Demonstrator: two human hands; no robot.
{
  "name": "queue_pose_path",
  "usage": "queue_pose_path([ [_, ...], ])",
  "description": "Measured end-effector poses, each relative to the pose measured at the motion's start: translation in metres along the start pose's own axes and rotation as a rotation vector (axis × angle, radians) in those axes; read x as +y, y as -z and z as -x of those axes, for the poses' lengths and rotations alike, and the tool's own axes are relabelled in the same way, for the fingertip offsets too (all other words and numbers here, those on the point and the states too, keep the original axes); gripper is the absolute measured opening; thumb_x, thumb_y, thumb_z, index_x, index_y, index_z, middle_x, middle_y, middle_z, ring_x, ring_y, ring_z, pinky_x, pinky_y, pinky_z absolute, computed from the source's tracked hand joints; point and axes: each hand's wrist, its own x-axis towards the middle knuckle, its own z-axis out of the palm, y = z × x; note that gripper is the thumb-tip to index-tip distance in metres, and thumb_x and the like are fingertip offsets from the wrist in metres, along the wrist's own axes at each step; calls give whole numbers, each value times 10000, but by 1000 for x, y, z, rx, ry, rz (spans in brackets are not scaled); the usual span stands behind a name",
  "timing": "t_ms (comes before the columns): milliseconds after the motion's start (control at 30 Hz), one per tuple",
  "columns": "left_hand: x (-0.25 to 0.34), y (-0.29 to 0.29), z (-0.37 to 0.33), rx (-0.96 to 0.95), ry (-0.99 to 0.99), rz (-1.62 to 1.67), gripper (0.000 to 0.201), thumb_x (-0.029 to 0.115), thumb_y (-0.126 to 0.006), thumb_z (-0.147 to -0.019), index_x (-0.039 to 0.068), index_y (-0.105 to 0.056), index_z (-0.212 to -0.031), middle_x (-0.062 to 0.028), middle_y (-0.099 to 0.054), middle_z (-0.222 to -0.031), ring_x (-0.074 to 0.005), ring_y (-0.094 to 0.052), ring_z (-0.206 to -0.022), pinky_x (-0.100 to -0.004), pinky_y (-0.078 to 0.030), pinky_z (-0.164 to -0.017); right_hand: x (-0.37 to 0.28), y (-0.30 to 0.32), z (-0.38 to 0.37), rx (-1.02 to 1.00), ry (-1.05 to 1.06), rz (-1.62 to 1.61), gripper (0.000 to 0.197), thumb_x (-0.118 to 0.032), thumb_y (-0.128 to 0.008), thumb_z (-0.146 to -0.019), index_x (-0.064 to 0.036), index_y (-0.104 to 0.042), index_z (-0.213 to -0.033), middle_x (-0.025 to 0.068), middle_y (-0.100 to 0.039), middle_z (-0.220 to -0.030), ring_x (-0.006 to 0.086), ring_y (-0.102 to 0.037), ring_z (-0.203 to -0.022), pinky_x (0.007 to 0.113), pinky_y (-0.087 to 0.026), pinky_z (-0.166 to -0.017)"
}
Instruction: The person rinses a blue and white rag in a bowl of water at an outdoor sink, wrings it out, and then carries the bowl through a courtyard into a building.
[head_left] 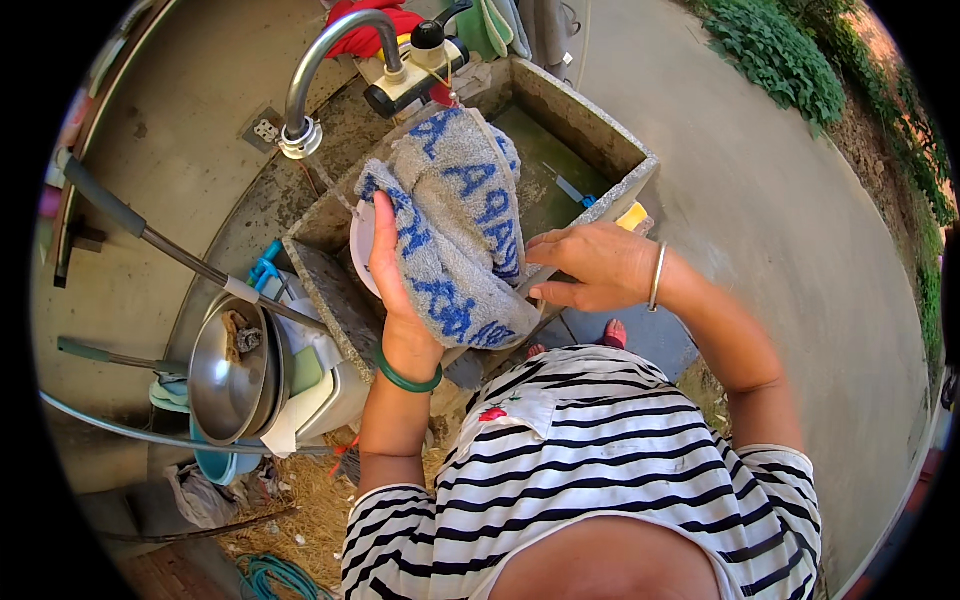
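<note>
A grey towel (455, 220) with blue lettering hangs folded above the concrete sink. My left hand (398, 295), with a green bangle at the wrist, holds its left side. The thumb points up along the cloth, and the other fingers are hidden beneath it. At the towel's right edge is my right hand (590, 265), a silver bracelet on its wrist. Its fingers are stretched toward the cloth, the thumb apart from them, and the fingertips seem to touch the edge. Partly behind the towel, a pale pink basin (365, 250) sits in the sink.
The concrete sink (625, 185) has a curved metal faucet (335, 40) over it and a blue-handled brush (572, 190) inside. To the left stand metal bowls (225, 385) and a long-handled pole (185, 255). A striped shirt fills the near side.
</note>
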Motion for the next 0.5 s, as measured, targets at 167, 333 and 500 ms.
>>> queue_pose_path([
  [167, -3, -5, -5, -44, 15, 28, 563, 482, -368, -940, 48, -457, -1287, -125, -546, -1230, -279, -542, -1089, -403, -404, -965, 18, -5, 12, 108, -58, -162, 391, -311, -538, -875, 37, -594, -1043, 203, -626, -998, 366, -596, -924, 399, -464, -823],
  [333, -8, -7, -10, -54, 17, 6, 578, 488, -370, -937, 40, -444, -1294, -139, -542, -1229, -279, -546, -1089, -394, -418, -953, 30, -19, 11, 375, -290, -565, 685, -403, -617, -835, 7, -385, -1333, 218, -460, -1309, 287, -489, -1182, 371, -406, -947],
  [500, -23, -10, -26, -75, 89, 78, 572, 475, -395, -934, 17, -460, -1271, -140, -563, -1198, -265, -567, -1059, -375, -443, -925, 44, -47, -24, 540, 62, -1251, 752, -376, -682, -797, -1, -342, -1354, 129, -438, -1336, 218, -393, -1240, 373, -275, -1050],
])
